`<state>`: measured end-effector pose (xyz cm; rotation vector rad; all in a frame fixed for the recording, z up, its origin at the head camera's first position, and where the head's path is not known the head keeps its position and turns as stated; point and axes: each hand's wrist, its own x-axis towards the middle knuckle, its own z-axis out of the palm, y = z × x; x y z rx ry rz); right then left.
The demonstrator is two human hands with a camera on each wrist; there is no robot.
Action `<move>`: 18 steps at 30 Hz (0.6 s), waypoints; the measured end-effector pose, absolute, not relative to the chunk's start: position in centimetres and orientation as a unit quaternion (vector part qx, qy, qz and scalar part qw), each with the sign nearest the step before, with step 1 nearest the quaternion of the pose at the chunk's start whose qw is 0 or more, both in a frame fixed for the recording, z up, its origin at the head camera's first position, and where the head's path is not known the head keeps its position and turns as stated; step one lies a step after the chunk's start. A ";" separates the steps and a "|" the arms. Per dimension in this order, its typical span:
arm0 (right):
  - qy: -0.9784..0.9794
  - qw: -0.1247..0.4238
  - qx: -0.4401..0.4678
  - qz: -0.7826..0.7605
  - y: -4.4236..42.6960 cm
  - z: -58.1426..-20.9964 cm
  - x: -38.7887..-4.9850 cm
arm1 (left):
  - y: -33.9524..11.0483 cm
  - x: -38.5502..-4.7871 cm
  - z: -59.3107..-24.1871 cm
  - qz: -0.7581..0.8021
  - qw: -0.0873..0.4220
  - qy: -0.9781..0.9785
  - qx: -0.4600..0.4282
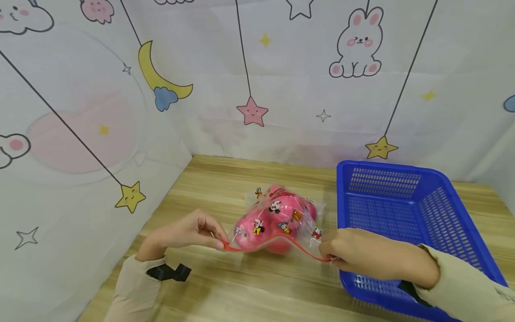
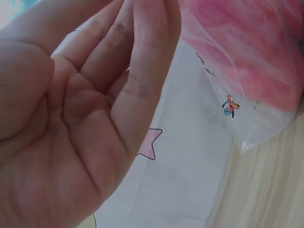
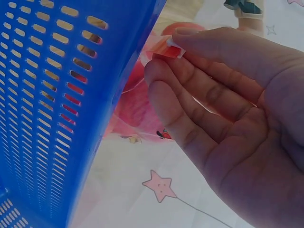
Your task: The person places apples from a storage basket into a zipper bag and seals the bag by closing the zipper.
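A clear zip bag (image 1: 318, 210) printed with cartoon figures lies on the table, with soft-looking pink contents (image 1: 247, 226) inside; their kind is unclear. Along its near edge runs a red zip strip (image 1: 299, 247), bowed upward in the middle. My left hand (image 1: 195, 230) pinches the strip's left end between thumb and fingers. At the other end, my right hand (image 1: 362, 252) pinches the strip near the blue basket's side. The right wrist view shows a small white piece (image 3: 173, 44) on the strip between thumb and fingers. In the left wrist view, the fingertips are cut off.
A blue plastic basket (image 1: 346, 201) with slotted walls stands on the right, under my right forearm. The wood-grain table (image 1: 225, 290) meets a white cloth backdrop (image 1: 289, 138) with printed stars and a rabbit at the back and left. Black straps (image 1: 161, 272) circle the wrists.
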<state>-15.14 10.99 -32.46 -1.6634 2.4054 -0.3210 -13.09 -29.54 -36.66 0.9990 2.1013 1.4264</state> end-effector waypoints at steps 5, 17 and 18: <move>0.816 0.091 -0.561 -0.106 11.1 -32.4 -15.0 | -29.2 -13.4 -36.0 0.512 0.221 0.740 0.376; 0.826 0.091 -0.539 -0.133 11.6 -32.0 -16.1 | -28.6 -14.6 -35.3 0.528 0.168 0.755 0.349; 0.827 0.096 -0.536 -0.137 11.6 -32.0 -16.3 | -28.5 -14.7 -35.3 0.528 0.151 0.767 0.333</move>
